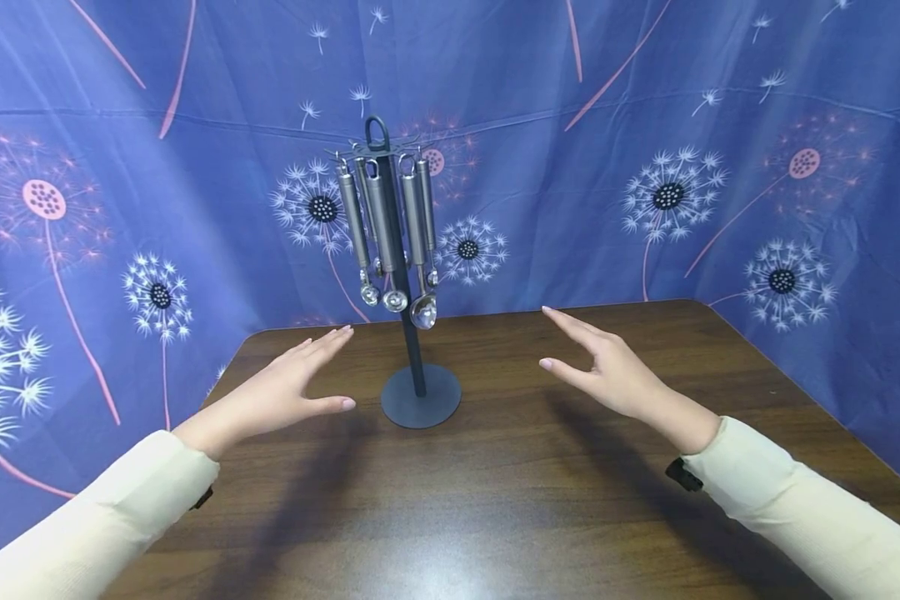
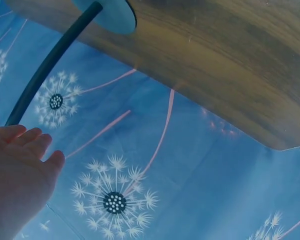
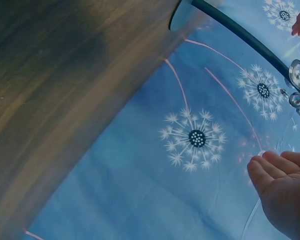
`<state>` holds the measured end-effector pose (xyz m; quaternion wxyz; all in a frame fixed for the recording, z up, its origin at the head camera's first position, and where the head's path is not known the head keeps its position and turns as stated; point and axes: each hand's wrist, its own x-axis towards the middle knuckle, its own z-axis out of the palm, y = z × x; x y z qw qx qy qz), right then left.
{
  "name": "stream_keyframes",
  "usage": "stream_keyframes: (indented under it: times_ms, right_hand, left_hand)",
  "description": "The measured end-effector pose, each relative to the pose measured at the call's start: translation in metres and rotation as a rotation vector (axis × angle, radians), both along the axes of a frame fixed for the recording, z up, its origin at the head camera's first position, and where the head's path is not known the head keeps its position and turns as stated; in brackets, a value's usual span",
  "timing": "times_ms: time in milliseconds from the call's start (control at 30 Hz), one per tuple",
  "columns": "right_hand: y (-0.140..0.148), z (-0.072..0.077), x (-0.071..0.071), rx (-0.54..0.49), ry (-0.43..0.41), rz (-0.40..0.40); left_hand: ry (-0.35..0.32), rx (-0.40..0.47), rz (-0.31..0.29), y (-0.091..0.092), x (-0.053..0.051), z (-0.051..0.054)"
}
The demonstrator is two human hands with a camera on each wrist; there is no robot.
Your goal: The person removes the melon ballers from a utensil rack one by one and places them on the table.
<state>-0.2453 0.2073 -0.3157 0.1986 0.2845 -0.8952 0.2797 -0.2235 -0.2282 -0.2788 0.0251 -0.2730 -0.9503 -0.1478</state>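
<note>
A dark metal stand [image 1: 412,354] with a round base and a looped top stands upright on the table. Several measuring spoons [image 1: 423,310] with steel handles hang from its top ring, bowls down. To the stand's left my left hand [image 1: 288,385] hovers above the table, fingers straight and thumb apart, touching nothing. On the other side my right hand [image 1: 613,371] is held out the same way, farther from the stand, with nothing in it. The left wrist view has my left hand [image 2: 22,170] near the stand's pole [image 2: 55,60]. Spoon bowls [image 3: 299,75] appear beyond my right hand [image 3: 285,185].
The brown wooden table [image 1: 495,483] has rounded far corners. Behind it and along both sides hangs a blue cloth [image 1: 540,208] printed with dandelions. A black wrist device [image 1: 684,475] sits at my right cuff.
</note>
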Motion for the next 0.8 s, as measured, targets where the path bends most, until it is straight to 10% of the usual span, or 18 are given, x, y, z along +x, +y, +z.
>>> stream_keyframes:
  times_ms: [400, 800]
  right_hand:
    - [-0.009, 0.007, -0.004, -0.059, -0.002, 0.022]
    - [-0.020, 0.020, -0.012, -0.122, 0.016, 0.065]
  left_hand:
    - [-0.065, 0.069, 0.046, -0.007, -0.009, 0.041]
    - [0.004, 0.150, 0.065, -0.012, -0.015, 0.070]
